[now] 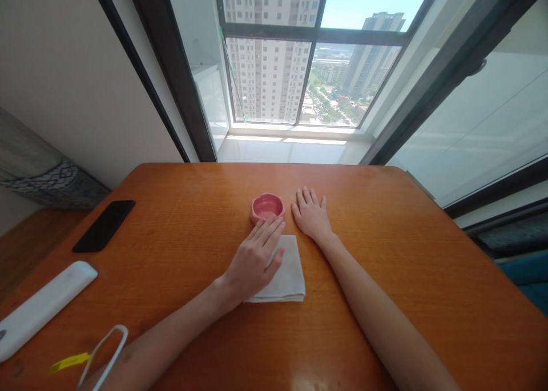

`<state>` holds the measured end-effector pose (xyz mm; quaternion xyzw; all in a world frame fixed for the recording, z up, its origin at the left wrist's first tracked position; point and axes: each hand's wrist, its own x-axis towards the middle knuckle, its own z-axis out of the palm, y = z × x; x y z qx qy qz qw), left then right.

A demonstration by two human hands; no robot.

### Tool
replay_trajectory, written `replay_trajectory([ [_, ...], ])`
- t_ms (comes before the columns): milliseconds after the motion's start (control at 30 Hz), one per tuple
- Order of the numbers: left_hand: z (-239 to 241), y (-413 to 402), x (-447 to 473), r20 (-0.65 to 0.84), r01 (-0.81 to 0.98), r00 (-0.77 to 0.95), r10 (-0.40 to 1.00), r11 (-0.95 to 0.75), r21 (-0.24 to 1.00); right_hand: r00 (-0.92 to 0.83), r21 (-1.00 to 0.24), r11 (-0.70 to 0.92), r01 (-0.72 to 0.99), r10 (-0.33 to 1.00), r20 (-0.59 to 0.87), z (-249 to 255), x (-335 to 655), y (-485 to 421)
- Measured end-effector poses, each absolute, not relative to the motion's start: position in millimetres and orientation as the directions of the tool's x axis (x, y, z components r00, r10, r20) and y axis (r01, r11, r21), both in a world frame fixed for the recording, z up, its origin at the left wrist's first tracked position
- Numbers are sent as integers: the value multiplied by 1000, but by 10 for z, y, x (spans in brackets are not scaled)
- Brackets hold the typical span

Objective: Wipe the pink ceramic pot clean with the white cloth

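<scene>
A small pink bowl (268,200) with an angular rim stands near the middle of the wooden table. My left hand (253,258) reaches over a folded white cloth (287,274), its fingers stretched out and its tips at the near side of the bowl. Whether those fingertips touch the bowl I cannot tell. Part of the cloth is hidden under that hand. To the right of the bowl, my right hand (312,213) lies flat on the tabletop with fingers spread, holding nothing.
On the left of the table (385,299) lie a black phone (104,226) and a long white object (47,308). A white loop (112,348) with a yellow tag (71,362) is beside my left forearm. Beyond the far edge is a window (295,83).
</scene>
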<state>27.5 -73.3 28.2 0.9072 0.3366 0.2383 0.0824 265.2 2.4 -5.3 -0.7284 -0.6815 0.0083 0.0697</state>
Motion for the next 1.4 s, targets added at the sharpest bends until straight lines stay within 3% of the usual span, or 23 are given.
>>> replay_trajectory([
  [67,308,-449,128,480,650,508,715,-684,331,73,-114,-64,991,994,76,-53,2652,25],
  [133,244,-102,-33,487,747,394,779,-580,324,74,-115,-65,991,994,78,-53,2652,23],
  [300,-110,500,-293,219,896,333,917,-380,230,71,-94,-65,993,995,63,-42,2649,15],
  [467,-250,543,-330,152,908,362,920,-385,168,75,-71,-69,995,994,79,-39,2648,14],
  [1400,-254,544,-340,167,903,347,923,-377,204,76,-98,-68,993,994,75,-89,2672,40],
])
